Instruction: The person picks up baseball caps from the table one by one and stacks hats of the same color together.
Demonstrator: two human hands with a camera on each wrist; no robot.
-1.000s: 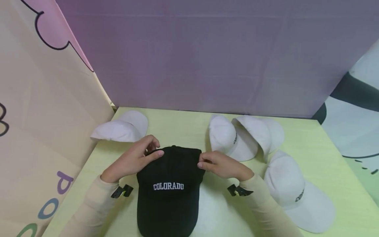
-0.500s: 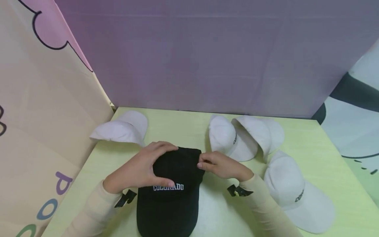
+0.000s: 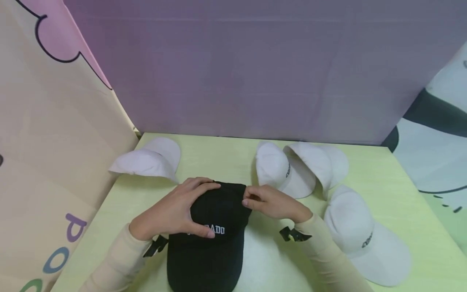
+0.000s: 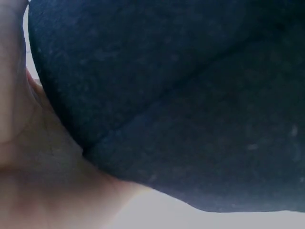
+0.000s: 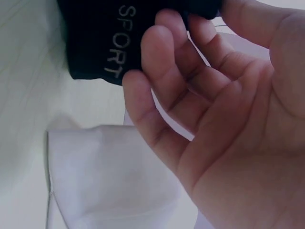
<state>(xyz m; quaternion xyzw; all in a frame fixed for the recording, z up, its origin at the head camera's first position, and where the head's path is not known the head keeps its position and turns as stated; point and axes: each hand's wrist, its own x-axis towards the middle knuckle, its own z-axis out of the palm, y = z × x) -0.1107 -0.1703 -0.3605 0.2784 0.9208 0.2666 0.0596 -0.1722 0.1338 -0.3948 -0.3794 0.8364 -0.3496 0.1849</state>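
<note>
A black baseball cap (image 3: 205,261) with white lettering lies in front of me, brim toward me. My left hand (image 3: 171,213) holds its crown from the left, fingers over the top and thumb across the front lettering, which it partly covers. In the left wrist view, dark cap fabric (image 4: 181,105) fills most of the picture, against the palm. On the other side, my right hand (image 3: 275,202) pinches the crown's right edge between thumb and fingers. The right wrist view shows the word SPORT on the cap's side (image 5: 102,47), beside the curled fingertips.
A white cap (image 3: 144,162) lies at the back left of the pale yellow-green table (image 3: 219,156). Two more white caps, a left one (image 3: 271,164) and a right one (image 3: 317,162), sit close together at the back right. Another white cap (image 3: 350,219) lies beside my right forearm.
My left hand has moved right and toward me, from the crown's upper left edge to a wider hold with the thumb over the lettering. The right hand keeps its pinch.
</note>
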